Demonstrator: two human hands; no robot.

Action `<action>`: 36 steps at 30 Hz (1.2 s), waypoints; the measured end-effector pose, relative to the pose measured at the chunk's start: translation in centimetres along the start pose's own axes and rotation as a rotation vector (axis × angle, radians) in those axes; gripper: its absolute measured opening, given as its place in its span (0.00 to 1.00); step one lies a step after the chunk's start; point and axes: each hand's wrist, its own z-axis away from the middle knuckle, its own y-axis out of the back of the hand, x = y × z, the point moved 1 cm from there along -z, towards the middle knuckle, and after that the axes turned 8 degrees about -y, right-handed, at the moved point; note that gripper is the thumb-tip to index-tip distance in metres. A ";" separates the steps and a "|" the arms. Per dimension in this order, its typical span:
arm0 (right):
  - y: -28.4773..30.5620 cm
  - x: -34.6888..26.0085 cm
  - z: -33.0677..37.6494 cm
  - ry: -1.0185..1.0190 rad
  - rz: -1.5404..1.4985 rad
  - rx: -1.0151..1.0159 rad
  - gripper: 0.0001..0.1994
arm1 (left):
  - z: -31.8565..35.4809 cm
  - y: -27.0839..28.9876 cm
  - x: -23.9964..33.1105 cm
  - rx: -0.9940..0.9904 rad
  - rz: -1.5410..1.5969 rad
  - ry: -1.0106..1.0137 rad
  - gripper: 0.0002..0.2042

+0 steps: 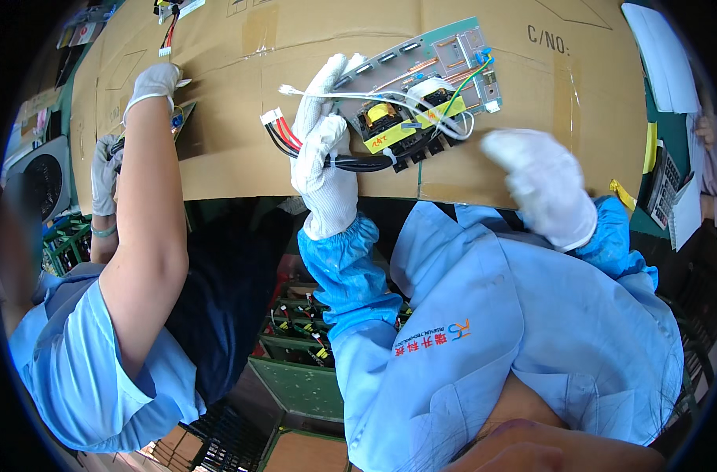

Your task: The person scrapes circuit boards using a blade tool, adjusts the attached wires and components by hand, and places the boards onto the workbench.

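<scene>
A circuit board (466, 63) is tilted above the cardboard-covered table, carrying black-and-yellow transformers (380, 116) and copper-coloured strips. My left hand (325, 157), in a white knit glove and blue sleeve cover, grips the board's left end. Beside its fingers, a thick black cable bundle (362, 164) runs off the board to a white connector with red and black wires (279, 126). White wires (343, 95) and a green-yellow wire (458, 93) loop over the parts. To the right of the board, apart from it, my gloved right hand (541, 185) is smeared by motion, its fingers indistinct.
At left, a co-worker's gloved hands (152, 85) work on another board (187, 118). Flat cardboard (240, 169) covers the table. Green crates (299, 346) holding wired parts stand below its front edge. A keyboard-like device (664, 189) and white sheets (661, 59) lie at right.
</scene>
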 end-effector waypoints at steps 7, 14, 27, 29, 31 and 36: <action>-4.2 -2.9 -1.0 0.010 0.157 -0.147 0.22 | 0.2 0.0 -0.3 -0.074 -0.049 -0.104 0.28; -4.1 -3.4 -1.5 -0.009 0.220 -0.225 0.21 | -0.8 1.8 -2.7 -0.115 0.163 0.003 0.35; -8.4 -5.1 -1.1 0.016 0.180 -0.222 0.23 | -0.1 1.8 -3.2 -0.095 0.143 -0.007 0.32; -8.2 -5.2 -1.0 0.025 0.197 -0.219 0.22 | 0.1 1.7 -2.9 -0.086 0.138 -0.008 0.31; -8.2 -5.2 -0.9 0.019 0.187 -0.227 0.22 | 0.0 1.6 -2.7 -0.086 0.135 -0.011 0.31; -6.7 -5.0 -0.2 0.059 0.117 -0.357 0.21 | 0.1 1.4 -2.3 -0.081 0.126 -0.016 0.29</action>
